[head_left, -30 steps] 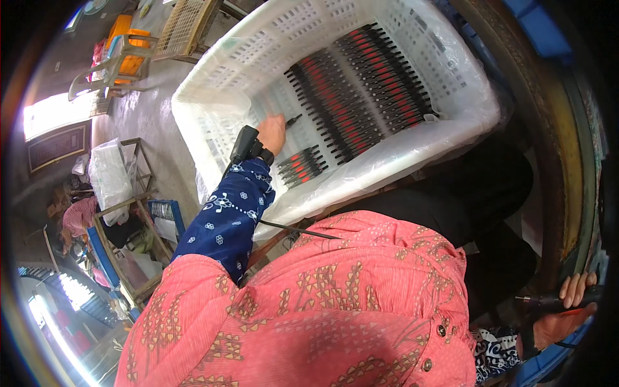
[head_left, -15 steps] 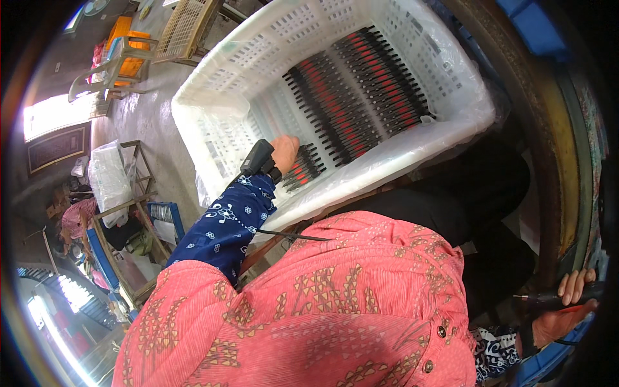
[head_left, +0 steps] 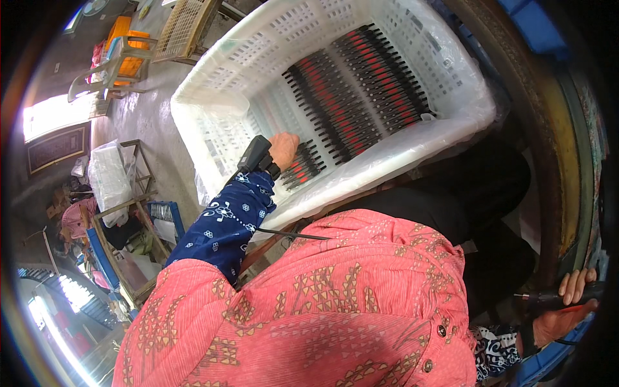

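My left hand (head_left: 283, 149) is down inside a white crate (head_left: 293, 39), at the upper end of a short row of slim black pieces with red middles (head_left: 303, 169). Its fingers are curled, and their tips are hidden below, so what they hold cannot be made out. Longer rows of the same black-and-red pieces (head_left: 342, 106) lie packed side by side to the right. At the far lower right, my right hand (head_left: 560, 317) is wrapped round a black cylindrical power screwdriver (head_left: 538, 302) with a thin metal tip pointing left.
Clear plastic film (head_left: 461, 126) lines the crate and hangs over its rim. A curved brown edge (head_left: 525, 97) runs down the right side. Off to the left stand a chair (head_left: 119, 64), orange crates (head_left: 132, 51) and a wooden frame (head_left: 138, 258) with a plastic bag (head_left: 109, 180).
My left hand has barely shifted, its wrist turning slightly beside the short row. The right hand keeps the screwdriver in the same place.
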Demonstrator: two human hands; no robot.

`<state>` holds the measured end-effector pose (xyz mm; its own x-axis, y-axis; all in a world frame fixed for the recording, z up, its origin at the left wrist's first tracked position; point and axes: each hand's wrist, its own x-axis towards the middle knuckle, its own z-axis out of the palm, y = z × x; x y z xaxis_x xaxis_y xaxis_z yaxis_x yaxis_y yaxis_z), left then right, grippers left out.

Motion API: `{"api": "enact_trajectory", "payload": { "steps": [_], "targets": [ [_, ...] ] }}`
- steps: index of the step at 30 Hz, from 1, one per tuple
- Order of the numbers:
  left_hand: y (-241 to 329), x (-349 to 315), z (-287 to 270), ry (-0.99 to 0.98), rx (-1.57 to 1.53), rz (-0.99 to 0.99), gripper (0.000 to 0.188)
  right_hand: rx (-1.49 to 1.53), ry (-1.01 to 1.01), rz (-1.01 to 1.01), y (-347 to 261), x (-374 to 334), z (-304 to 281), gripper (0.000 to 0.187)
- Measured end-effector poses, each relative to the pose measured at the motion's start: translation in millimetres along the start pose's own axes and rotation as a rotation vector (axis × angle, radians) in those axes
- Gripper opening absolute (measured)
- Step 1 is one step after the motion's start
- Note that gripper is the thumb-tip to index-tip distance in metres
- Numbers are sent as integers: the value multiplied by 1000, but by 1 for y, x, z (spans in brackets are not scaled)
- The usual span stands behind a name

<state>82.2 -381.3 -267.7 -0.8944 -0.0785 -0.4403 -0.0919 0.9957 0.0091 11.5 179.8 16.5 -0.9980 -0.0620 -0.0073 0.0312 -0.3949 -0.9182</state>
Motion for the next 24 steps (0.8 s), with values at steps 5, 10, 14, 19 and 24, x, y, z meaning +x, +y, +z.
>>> {"api": "enact_trajectory", "payload": {
  "steps": [5, 10, 14, 19, 24],
  "targets": [
    [-1, 1, 6, -26, 3, -45, 7, 22, 1, -2, 0, 0, -2, 35],
    [-12, 6, -1, 80, -47, 20, 8, -49, 9, -16, -1, -1, -4, 36],
    [-12, 20, -37, 263, -105, 37, 5, -61, -2, 1, -1, -1, -3, 42],
    [13, 37, -105, 356, -227, 49, 14, -100, 74, -39, 9, -2, -1, 49],
    [67, 32, -180, 497, -305, 240, 13, 173, 77, 0, 16, -4, 3, 51]
  ]
}}
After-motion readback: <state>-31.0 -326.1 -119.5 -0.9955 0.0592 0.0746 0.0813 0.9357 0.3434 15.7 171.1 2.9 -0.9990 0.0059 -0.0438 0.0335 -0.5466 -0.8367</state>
